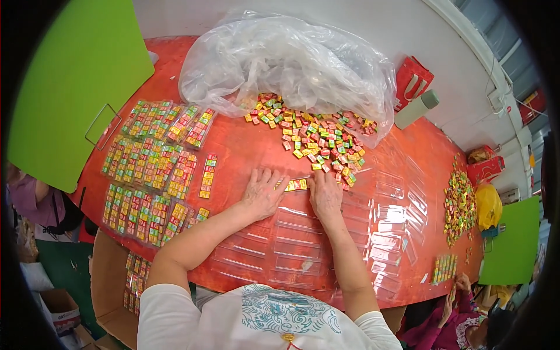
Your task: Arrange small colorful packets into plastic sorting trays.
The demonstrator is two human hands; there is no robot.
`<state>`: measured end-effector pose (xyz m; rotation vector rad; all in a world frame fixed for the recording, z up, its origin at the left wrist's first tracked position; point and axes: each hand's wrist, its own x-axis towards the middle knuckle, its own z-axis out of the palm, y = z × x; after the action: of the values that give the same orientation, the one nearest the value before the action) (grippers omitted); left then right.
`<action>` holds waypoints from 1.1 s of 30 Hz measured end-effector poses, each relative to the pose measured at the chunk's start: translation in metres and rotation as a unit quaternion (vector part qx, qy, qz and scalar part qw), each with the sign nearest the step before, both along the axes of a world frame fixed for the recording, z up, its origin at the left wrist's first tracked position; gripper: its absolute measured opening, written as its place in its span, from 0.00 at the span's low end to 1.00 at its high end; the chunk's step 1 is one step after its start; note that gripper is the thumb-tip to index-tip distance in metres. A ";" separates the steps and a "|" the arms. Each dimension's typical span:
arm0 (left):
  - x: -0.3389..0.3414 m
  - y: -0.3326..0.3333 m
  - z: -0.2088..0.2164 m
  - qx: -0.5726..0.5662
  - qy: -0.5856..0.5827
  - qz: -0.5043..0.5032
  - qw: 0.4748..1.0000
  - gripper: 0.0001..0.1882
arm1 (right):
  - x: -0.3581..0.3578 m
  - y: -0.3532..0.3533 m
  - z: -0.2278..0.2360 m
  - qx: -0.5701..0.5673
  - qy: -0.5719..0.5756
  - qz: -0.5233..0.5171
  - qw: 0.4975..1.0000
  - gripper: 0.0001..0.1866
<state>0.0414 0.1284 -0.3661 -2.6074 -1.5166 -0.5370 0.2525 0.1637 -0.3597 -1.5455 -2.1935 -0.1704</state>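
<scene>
Between my hands lies a short row of small wrapped blocks (296, 185), yellow, red and green, flat on the table. My left hand (262, 193) is at the row's left end, its fingers bent and fingertips against the end. At the other end, my right hand (326, 195) has its fingers curled down over the last blocks. Part of the row is hidden under both hands. Just beyond them spreads a heap of loose blocks (318, 139). Clear narrow plastic trays (297, 241) lie in columns in front of me and under my right forearm.
Filled trays (143, 157) cover the left side; one filled strip (207, 176) lies apart. Behind the heap sits a large clear plastic bag (280, 58). A pale green bottle (416, 109) and red bag (413, 83) stand back right. A co-worker's hands (455, 291) are at lower right.
</scene>
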 end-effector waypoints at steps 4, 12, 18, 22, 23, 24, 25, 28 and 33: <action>0.002 0.001 -0.002 0.013 0.002 -0.002 1.000 0.31 | 0.004 0.004 -0.005 -0.020 0.033 -0.023 0.999 0.08; 0.001 0.003 -0.004 0.000 0.001 0.000 1.000 0.31 | -0.002 0.007 -0.005 -0.039 -0.001 0.019 0.999 0.07; 0.001 0.000 0.004 -0.002 0.039 0.019 0.999 0.29 | 0.003 0.013 -0.007 -0.078 0.105 0.022 0.991 0.07; 0.006 0.008 -0.004 0.003 0.092 0.032 0.995 0.28 | -0.007 -0.002 0.001 -0.007 0.021 0.035 0.999 0.06; 0.005 0.010 -0.005 -0.001 0.070 0.019 0.997 0.28 | -0.009 -0.004 0.003 -0.005 0.026 0.048 0.998 0.06; 0.004 0.011 -0.005 -0.005 0.047 0.001 0.999 0.27 | -0.011 -0.006 0.004 -0.033 0.021 0.033 0.999 0.06; 0.001 0.009 -0.006 0.042 0.039 0.008 0.998 0.26 | -0.014 -0.006 0.004 -0.060 0.015 0.018 0.998 0.07; -0.008 0.002 -0.005 0.009 -0.023 0.024 0.999 0.27 | -0.018 -0.002 -0.002 -0.127 0.136 0.042 0.982 0.09; -0.041 -0.018 0.005 0.001 -0.039 0.084 0.996 0.27 | -0.025 0.010 -0.013 -0.152 0.261 0.025 0.953 0.12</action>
<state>0.0004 0.1107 -0.3606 -2.4539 -1.7365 -0.6296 0.2270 0.1734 -0.3722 -1.4696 -1.8832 0.5572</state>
